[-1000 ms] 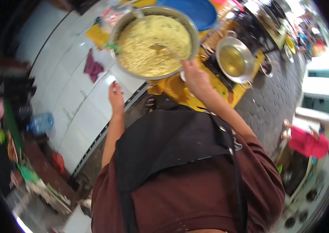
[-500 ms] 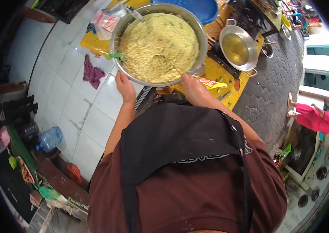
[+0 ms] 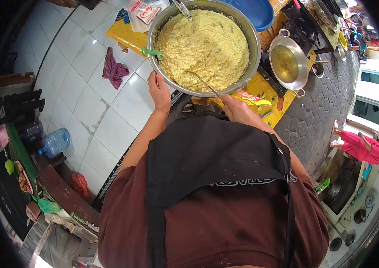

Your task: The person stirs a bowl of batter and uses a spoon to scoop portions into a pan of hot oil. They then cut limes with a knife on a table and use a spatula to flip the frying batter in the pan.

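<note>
A large metal basin (image 3: 254, 58) holds a yellow, lumpy batter (image 3: 207, 44) with green bits in it. My left hand (image 3: 159, 91) grips the basin's near left rim. In my right hand (image 3: 241, 109), at the near right rim, is the handle of a long metal spoon (image 3: 208, 85); its bowl lies partly sunk in the batter. A green clip (image 3: 152, 53) sits on the left rim. Another utensil (image 3: 182, 9) leans at the top left of the basin, its lower end in the batter.
To the right stands a two-handled pan (image 3: 303, 71) with yellowish liquid. A yellow packet (image 3: 253, 98) lies on the yellow table (image 3: 283, 107). Behind is a blue basin (image 3: 261, 15). A purple cloth (image 3: 114, 69) lies on floor tiles. A person in pink (image 3: 361, 145) is far right.
The basin and both hands appear farther right and slightly higher in view, as does most of the scene. The spoon's bowl sits lower in the batter, nearer the basin's near rim.
</note>
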The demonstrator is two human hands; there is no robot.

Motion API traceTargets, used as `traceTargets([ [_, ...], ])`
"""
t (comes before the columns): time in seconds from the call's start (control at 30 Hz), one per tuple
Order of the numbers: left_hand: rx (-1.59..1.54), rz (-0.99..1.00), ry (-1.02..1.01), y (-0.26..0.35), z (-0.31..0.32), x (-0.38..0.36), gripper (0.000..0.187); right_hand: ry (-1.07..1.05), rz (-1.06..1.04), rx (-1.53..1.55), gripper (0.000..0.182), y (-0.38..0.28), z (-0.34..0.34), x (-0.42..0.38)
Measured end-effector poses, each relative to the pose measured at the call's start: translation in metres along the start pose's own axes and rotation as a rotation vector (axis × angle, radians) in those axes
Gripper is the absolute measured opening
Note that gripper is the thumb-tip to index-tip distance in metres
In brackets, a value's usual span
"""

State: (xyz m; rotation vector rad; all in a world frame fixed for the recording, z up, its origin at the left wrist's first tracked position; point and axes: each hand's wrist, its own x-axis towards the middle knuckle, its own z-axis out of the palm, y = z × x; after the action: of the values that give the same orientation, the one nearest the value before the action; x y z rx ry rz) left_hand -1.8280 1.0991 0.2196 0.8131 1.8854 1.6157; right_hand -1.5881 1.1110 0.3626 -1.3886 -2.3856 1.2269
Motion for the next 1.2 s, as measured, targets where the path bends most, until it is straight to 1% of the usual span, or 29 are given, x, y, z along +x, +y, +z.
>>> traceTargets([
  [0.03,-0.021,-0.005,-0.014,-0.004,0.000,0.001,0.034,-0.020,0.022,0.051,0.032,-0.001,-0.003,-0.002],
  [0.13,-0.023,-0.026,-0.040,-0.010,-0.002,0.003,0.034,-0.048,0.044,0.069,0.035,-0.004,-0.010,-0.005],
  [0.23,0.008,-0.040,-0.059,-0.010,-0.004,0.003,0.034,-0.090,0.102,0.074,0.034,-0.004,-0.016,-0.007],
  [0.37,0.048,-0.023,-0.072,-0.004,-0.005,0.002,0.035,-0.074,0.036,0.070,0.031,0.019,-0.016,-0.003],
  [0.43,0.034,-0.027,-0.082,-0.006,-0.006,0.003,0.035,-0.228,0.306,0.453,0.030,0.023,-0.021,0.001],
  [0.47,0.020,-0.034,-0.089,-0.007,-0.006,0.004,0.035,-0.223,0.308,0.454,0.030,0.025,-0.023,0.001],
  [0.53,0.016,-0.035,-0.094,-0.006,-0.006,0.006,0.035,-0.299,0.411,0.847,0.030,0.030,-0.029,0.001],
  [0.57,0.016,-0.040,-0.096,-0.006,-0.007,0.005,0.035,-0.296,0.411,0.849,0.030,0.032,-0.029,0.000],
  [0.63,0.016,-0.049,-0.106,-0.003,-0.008,0.004,0.035,-0.315,0.473,1.053,0.030,0.036,-0.027,-0.002],
  [0.77,0.007,-0.040,-0.132,0.001,-0.009,0.005,0.035,-0.309,0.445,1.050,0.029,0.036,-0.028,-0.004],
  [0.93,-0.019,-0.047,-0.131,-0.002,-0.010,0.005,0.035,-0.234,0.492,1.061,0.028,0.028,-0.031,-0.008],
  [1.07,-0.009,-0.060,-0.132,-0.004,-0.010,0.006,0.036,-0.236,0.498,1.083,0.028,0.032,-0.029,-0.011],
  [1.2,-0.088,-0.072,-0.145,-0.001,-0.009,0.005,0.036,-0.228,0.439,1.052,0.028,0.041,-0.024,-0.014],
])
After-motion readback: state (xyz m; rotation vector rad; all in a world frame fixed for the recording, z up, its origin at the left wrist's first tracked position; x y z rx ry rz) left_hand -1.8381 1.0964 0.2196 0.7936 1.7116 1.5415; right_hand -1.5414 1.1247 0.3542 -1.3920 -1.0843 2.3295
